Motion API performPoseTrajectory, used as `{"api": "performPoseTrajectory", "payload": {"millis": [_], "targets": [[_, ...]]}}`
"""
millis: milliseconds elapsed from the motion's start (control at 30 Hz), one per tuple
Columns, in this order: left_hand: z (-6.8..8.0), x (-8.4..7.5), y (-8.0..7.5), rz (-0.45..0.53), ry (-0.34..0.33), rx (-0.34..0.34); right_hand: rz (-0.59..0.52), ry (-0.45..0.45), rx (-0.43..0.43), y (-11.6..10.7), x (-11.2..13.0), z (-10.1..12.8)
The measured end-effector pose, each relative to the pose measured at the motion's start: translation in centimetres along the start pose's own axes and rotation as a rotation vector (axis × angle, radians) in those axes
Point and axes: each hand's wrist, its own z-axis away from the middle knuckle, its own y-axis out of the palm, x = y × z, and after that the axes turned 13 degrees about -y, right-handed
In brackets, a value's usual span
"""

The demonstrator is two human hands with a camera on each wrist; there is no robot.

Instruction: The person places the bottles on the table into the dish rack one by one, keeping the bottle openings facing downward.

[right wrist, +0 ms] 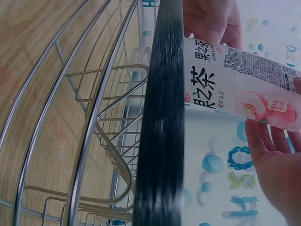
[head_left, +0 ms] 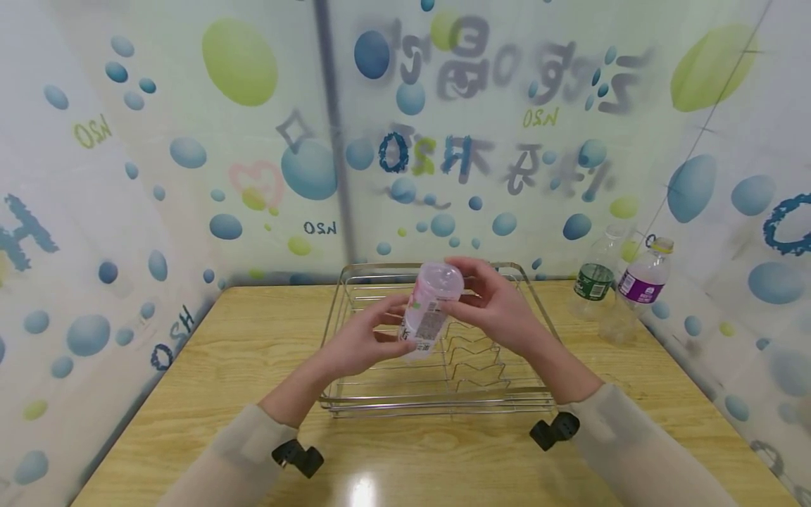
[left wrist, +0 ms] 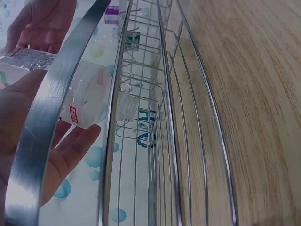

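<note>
A clear plastic bottle (head_left: pixel 427 310) with a pink peach-tea label is held tilted above a wire dish rack (head_left: pixel 437 405), its round base toward me and its neck pointing down to the rack. My left hand (head_left: pixel 364 345) grips the lower part from the left. My right hand (head_left: pixel 500 310) pinches the upper end from the right. The left wrist view shows the bottle (left wrist: pixel 89 101) lying across the left palm (left wrist: pixel 61 155) behind the rack's rim (left wrist: pixel 47 122). In the right wrist view the label (right wrist: pixel 244 89) sits between both hands, with right fingers (right wrist: pixel 273 160) under it.
The rack stands mid-table on a light wooden table (head_left: pixel 253 338). Two more plastic bottles, one green-labelled (head_left: pixel 594 282) and one purple-labelled (head_left: pixel 640 289), stand at the back right corner. Printed curtain walls close in the table on three sides.
</note>
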Motion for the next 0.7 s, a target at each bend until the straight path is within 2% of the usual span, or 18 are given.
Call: {"api": "performPoseTrajectory", "payload": {"millis": [200, 333, 700], "targets": [[0.0, 0.1, 0.1, -0.017, -0.004, -0.021, 0.002, 0.036, -0.007, 0.3, 0.1, -0.3], [0.0, 0.1, 0.1, -0.014, -0.006, -0.037, -0.037, 0.064, -0.005, 0.5, -0.2, -0.3], [-0.1, -0.1, -0.3, 0.082, -0.004, -0.048, -0.057, 0.140, 0.040, 1.4, -1.4, -0.3]]}}
